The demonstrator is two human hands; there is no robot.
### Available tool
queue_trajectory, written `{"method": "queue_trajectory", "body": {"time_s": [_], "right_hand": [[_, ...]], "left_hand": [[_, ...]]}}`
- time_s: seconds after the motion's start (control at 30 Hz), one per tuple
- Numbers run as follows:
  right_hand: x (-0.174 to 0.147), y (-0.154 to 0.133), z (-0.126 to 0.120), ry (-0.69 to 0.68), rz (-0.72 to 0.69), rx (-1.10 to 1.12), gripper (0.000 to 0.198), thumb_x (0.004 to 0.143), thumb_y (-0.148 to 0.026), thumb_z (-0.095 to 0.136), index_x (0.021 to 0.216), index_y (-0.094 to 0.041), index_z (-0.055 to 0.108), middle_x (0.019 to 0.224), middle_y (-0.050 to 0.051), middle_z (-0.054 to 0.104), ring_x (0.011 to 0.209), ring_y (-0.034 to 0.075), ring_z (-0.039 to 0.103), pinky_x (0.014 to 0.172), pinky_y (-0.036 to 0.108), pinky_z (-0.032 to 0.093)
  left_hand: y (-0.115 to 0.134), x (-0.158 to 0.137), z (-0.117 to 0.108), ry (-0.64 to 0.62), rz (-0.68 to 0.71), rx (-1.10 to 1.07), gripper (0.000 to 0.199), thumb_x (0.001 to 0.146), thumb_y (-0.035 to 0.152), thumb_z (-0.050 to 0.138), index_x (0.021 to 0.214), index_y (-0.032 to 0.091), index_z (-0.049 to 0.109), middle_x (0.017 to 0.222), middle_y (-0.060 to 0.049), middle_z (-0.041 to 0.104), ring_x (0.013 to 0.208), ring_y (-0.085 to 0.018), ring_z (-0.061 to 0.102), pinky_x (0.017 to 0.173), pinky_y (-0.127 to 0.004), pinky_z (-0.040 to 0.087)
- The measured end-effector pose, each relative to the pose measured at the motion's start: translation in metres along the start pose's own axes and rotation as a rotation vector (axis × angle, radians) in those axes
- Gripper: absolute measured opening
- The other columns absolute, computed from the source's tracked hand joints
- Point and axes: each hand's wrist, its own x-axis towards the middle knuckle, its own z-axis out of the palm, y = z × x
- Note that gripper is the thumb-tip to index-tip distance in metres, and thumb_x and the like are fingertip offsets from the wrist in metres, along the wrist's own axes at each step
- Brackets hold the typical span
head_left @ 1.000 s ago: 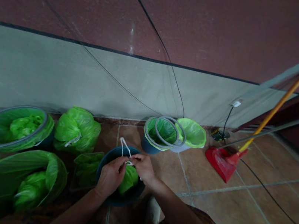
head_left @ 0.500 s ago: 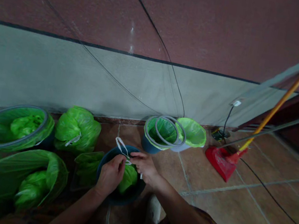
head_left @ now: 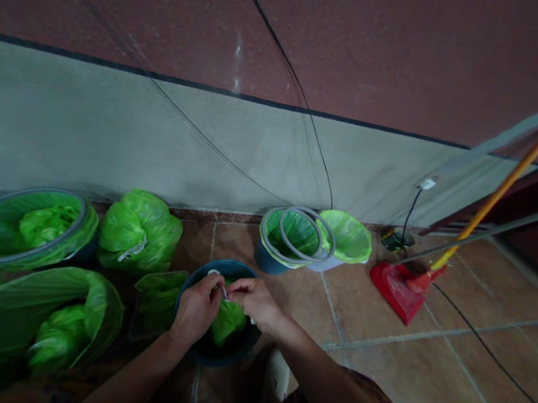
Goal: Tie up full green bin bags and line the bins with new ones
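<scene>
A dark blue bucket [head_left: 197, 273] stands on the floor below my hands, with a green plastic bag [head_left: 229, 322] inside it. My left hand [head_left: 199, 305] is closed at the neck of this bag, pinching a white drawstring [head_left: 224, 292]. Opposite it, my right hand [head_left: 254, 302] pinches the same drawstring between thumb and fingers. The fingertips of both hands almost meet above the bag. Most of the drawstring is hidden by the fingers.
On the left are green-lined bins [head_left: 17, 226], a tied green bag [head_left: 141, 229] and a small container [head_left: 157, 303]. Near the wall stand a blue bin [head_left: 272, 264] with loose grey rings and a pale bin [head_left: 344, 240]. A red dustpan [head_left: 397, 291] lies right. A shoe [head_left: 277, 374] is below.
The white loop that stood up above my fingers has come down and drawn tight. My hands have closed in on the knot, my right fingers now pinching instead of stretched.
</scene>
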Motion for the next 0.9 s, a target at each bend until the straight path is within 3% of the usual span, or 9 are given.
{"method": "queue_trajectory", "body": {"time_s": [0.2, 0.3, 0.5, 0.73, 0.9], "right_hand": [[-0.002, -0.007, 0.004, -0.027, 0.048, 0.177, 0.030, 0.050, -0.026, 0.081, 0.073, -0.017, 0.064, 0.064, -0.004, 0.064, 0.059, 0.010, 0.054, 0.057, 0.023, 0.037], [-0.003, -0.008, 0.004, -0.018, 0.100, 0.190, 0.037, 0.051, -0.026, 0.081, 0.080, -0.019, 0.061, 0.062, -0.005, 0.062, 0.054, 0.008, 0.051, 0.053, 0.022, 0.033], [-0.002, -0.004, -0.002, 0.005, 0.169, 0.249, 0.048, 0.052, -0.028, 0.080, 0.093, -0.019, 0.058, 0.066, -0.005, 0.063, 0.046, 0.005, 0.044, 0.044, 0.020, 0.021], [-0.002, -0.001, -0.005, 0.004, 0.176, 0.339, 0.054, 0.051, -0.030, 0.085, 0.095, -0.018, 0.057, 0.063, -0.006, 0.060, 0.041, 0.002, 0.036, 0.042, 0.019, 0.014], [-0.003, -0.009, -0.006, -0.024, 0.224, 0.414, 0.055, 0.047, -0.029, 0.087, 0.092, -0.018, 0.056, 0.051, -0.012, 0.049, 0.038, 0.001, 0.028, 0.041, 0.020, 0.010]], "left_hand": [[0.000, 0.004, -0.005, -0.085, -0.109, -0.113, 0.015, 0.082, 0.018, 0.046, 0.075, 0.022, 0.059, 0.067, 0.003, 0.064, 0.061, -0.012, 0.059, 0.063, -0.022, 0.044], [-0.002, 0.007, -0.007, -0.163, -0.127, -0.191, 0.023, 0.081, 0.016, 0.044, 0.079, 0.022, 0.066, 0.073, 0.002, 0.070, 0.068, -0.013, 0.064, 0.068, -0.023, 0.047], [-0.002, 0.008, -0.007, -0.199, -0.163, -0.266, 0.028, 0.080, 0.020, 0.047, 0.091, 0.020, 0.072, 0.082, -0.001, 0.076, 0.069, -0.014, 0.067, 0.068, -0.025, 0.051], [0.003, 0.008, -0.012, -0.277, -0.163, -0.298, 0.028, 0.081, 0.029, 0.055, 0.101, 0.020, 0.073, 0.089, -0.002, 0.078, 0.072, -0.016, 0.069, 0.069, -0.026, 0.052], [0.001, 0.006, -0.007, -0.212, -0.154, -0.269, 0.028, 0.085, 0.039, 0.053, 0.090, 0.020, 0.074, 0.086, -0.002, 0.077, 0.074, -0.016, 0.068, 0.072, -0.026, 0.051]]}}
